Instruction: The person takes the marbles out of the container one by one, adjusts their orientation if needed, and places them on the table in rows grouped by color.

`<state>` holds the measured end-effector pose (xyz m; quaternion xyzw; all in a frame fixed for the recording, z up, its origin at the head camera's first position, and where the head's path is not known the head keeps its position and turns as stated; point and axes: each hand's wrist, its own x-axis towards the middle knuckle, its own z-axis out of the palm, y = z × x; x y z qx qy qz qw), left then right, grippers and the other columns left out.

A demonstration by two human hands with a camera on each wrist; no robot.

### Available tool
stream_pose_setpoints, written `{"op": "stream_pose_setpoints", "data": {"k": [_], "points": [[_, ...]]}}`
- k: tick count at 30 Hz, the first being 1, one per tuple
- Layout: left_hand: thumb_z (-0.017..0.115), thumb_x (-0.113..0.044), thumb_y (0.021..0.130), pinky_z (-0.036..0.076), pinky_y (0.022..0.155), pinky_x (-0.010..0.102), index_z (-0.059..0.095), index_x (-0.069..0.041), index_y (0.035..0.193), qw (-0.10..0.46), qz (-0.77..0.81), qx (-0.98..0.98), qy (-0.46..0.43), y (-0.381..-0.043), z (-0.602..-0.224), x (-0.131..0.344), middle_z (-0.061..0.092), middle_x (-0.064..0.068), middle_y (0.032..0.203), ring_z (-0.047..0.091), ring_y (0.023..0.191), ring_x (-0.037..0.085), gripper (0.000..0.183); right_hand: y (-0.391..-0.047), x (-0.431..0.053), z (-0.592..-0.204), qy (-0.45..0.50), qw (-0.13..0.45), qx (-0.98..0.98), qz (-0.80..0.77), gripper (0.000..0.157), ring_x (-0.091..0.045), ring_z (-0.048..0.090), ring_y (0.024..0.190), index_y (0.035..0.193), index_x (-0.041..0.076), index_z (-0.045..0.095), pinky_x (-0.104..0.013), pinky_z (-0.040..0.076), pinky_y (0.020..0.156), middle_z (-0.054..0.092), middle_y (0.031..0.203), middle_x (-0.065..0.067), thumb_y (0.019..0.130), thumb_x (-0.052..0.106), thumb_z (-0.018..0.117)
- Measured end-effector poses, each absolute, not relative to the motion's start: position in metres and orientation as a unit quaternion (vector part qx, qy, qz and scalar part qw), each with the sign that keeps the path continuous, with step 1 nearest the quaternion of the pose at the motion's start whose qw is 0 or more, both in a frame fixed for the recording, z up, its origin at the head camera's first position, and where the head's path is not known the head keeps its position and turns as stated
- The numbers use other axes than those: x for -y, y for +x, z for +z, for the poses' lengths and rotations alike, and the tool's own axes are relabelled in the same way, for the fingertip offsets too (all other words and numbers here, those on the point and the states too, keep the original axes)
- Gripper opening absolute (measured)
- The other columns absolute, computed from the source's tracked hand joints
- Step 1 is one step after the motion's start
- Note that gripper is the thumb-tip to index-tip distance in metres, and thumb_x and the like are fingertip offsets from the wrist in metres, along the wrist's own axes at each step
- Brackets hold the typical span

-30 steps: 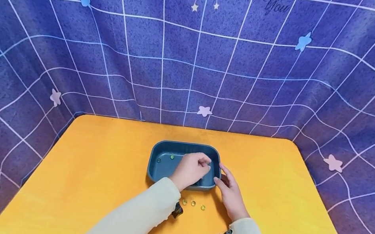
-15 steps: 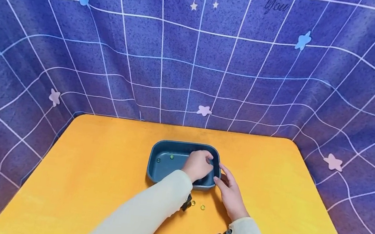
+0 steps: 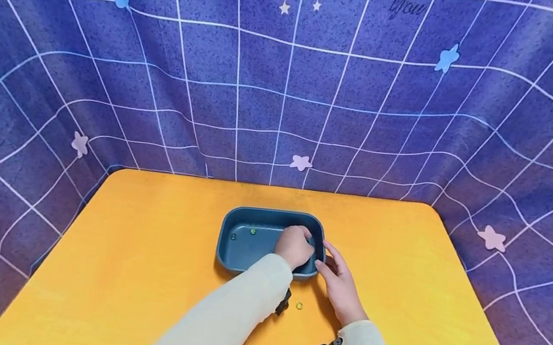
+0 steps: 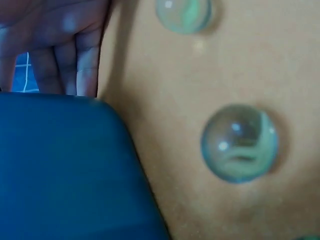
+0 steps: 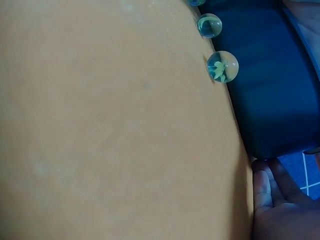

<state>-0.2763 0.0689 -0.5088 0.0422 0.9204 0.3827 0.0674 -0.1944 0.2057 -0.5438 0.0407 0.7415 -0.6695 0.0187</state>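
Note:
A dark blue rectangular box (image 3: 243,257) with rounded corners stands on the yellow table. My left hand (image 3: 293,247) reaches down inside its right end; the fingertips are hidden, so I cannot tell whether they pinch anything. My right hand (image 3: 342,285) holds the box's right end, thumb and forefinger at the rim. Other fingers (image 5: 262,187) touch the outer wall in the right wrist view. Two glass marbles, one green (image 3: 253,231) and one darker (image 3: 233,237), lie on the box floor at left.
Nearer than the box, a yellowish marble (image 3: 299,305) lies on the table (image 3: 149,249). The wrist views show more clear marbles (image 5: 223,66) beside the box's front wall, which my left sleeve covers in the head view. A blue curtain (image 3: 284,115) hangs around the table.
My left hand has moved right and lower inside the box, its fingertips going out of sight. The left sleeve now covers two of the table marbles. My right hand has stayed still.

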Motion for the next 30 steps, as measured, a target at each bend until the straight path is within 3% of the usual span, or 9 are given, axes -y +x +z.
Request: {"op": "stream_pose_setpoints", "data": {"k": [12,24,30], "points": [[0.073,-0.016,0.094,0.052,0.099,0.043,0.073,-0.009,0.126,0.078,0.371,-0.924,0.046,-0.284,-0.522,-0.071,0.072,0.006,0.121,0.067,0.110,0.024,0.032,-0.195,-0.205,-0.543,0.043,0.020,-0.746,-0.665,0.052,-0.030,0.050,0.130,0.155,0.028,0.045,-0.048,0.036,0.110,0.056,0.142,-0.016,0.106,0.022,0.061],[0.075,-0.013,0.094,0.056,0.087,0.039,0.078,-0.014,0.100,0.084,0.350,-0.930,0.068,-0.287,-0.529,-0.069,0.073,-0.003,0.095,0.066,0.089,0.017,0.007,-0.196,-0.203,-0.543,0.046,0.018,-0.743,-0.667,0.053,-0.031,0.051,0.129,0.156,0.024,0.045,-0.045,0.037,0.109,0.057,0.142,-0.018,0.106,0.021,0.061],[0.073,-0.010,0.094,0.055,0.083,0.035,0.076,-0.018,0.092,0.093,0.343,-0.932,0.077,-0.288,-0.528,-0.068,0.070,-0.007,0.087,0.064,0.083,0.014,0.009,-0.194,-0.204,-0.541,0.041,0.022,-0.741,-0.670,0.055,-0.032,0.048,0.134,0.159,0.021,0.041,-0.047,0.035,0.112,0.053,0.146,-0.019,0.107,0.021,0.059]]}}
